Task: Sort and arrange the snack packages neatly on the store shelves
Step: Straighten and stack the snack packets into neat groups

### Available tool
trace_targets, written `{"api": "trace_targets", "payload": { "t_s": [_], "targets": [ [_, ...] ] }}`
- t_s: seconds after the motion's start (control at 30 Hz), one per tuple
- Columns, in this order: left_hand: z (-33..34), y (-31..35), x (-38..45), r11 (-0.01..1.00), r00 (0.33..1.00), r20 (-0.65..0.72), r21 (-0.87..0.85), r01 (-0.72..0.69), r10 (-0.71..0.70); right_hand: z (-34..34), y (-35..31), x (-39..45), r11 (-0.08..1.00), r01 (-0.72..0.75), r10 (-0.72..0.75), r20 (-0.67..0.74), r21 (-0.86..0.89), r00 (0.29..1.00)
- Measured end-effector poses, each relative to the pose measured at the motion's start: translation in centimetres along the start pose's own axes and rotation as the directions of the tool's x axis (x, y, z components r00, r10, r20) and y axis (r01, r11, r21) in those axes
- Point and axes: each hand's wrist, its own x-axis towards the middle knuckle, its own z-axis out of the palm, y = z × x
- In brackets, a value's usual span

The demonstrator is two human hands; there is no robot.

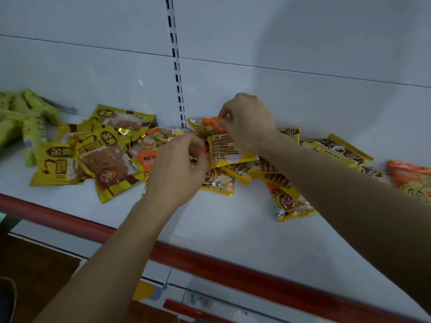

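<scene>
- landmark: the slotted upright (178,89) on the back wall of the shelf (233,220); all places below are told from its foot.
- the snack packs lie in a loose, overlapping heap along the shelf, spread to both sides of the upright's foot and not yet sorted.
- right hand (248,122) sits just right of the foot, fingers curled and pinching the top edge of an orange pack (211,124) that lies against the back wall.
- left hand (177,169) is in front of the foot, nearer the red rail (210,262), fingers curled into the heap; it seems to pinch a pack's edge, but which pack i cannot tell.
- a yellow pack (227,151) lies between the two hands, touching both, its long axis running roughly from back wall to rail.
- left of the foot: brown-and-yellow packs (109,159), overlapping; further left, green packs (21,120).
- right of the foot, past the right arm: more yellow packs (335,148) and an orange one (410,178) at the far edge.
- judgement: the orange pack is the piece in hand; the right hand is nearer it and already has it by its back edge, so the likely lift comes toward the rail, clear of the yellow pack overlapping below.
</scene>
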Motion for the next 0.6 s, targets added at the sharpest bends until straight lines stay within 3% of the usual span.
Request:
{"api": "trace_targets", "payload": {
  "t_s": [0.1,0.13,0.2,0.23,0.27,0.37,0.4,0.53,0.6],
  "targets": [
    [-0.6,-0.4,0.7,0.944,0.991,-0.029,-0.310,0.113,-0.128,-1.9,0.1,-1.1,0.990,-0.042,0.075,-0.238,0.138,0.968],
    [-0.8,-0.2,0.9,0.870,0.979,-0.017,-0.463,0.171,-0.201,-2.9,0.1,-1.9,0.979,-0.050,0.104,-0.271,0.198,0.957],
    [-1.2,0.9,1.2,0.592,0.938,0.122,-0.747,0.301,-0.324,-4.6,-0.1,-4.2,0.948,-0.066,0.157,-0.274,0.312,0.949],
    [-1.3,1.5,1.3,0.495,0.924,0.182,-0.801,0.337,-0.335,-5.2,-0.3,-5.5,0.929,-0.080,0.185,-0.265,0.361,0.946],
    [-1.1,2.0,1.2,0.482,0.930,0.196,-0.811,0.332,-0.311,-5.7,-0.3,-6.8,0.909,-0.099,0.216,-0.255,0.405,0.942],
    [-0.3,2.7,0.7,0.807,0.997,0.011,-0.587,0.064,-0.070,-6.4,-0.1,-10.6,0.848,-0.168,0.319,-0.230,0.503,0.919],
    [0.0,2.8,0.7,0.839,1.000,-0.027,-0.544,-0.016,0.002,-6.5,0.2,-11.8,0.819,-0.192,0.352,-0.210,0.540,0.912],
    [1.4,4.8,0.3,0.756,0.991,0.071,-0.653,-0.040,0.114,-7.7,1.5,-15.6,0.709,-0.256,0.405,-0.081,0.657,0.911],
    [2.0,6.2,-0.2,0.739,0.981,0.090,-0.671,-0.067,0.171,-8.5,2.1,-17.1,0.664,-0.268,0.458,-0.097,0.698,0.883]
  ]
}}
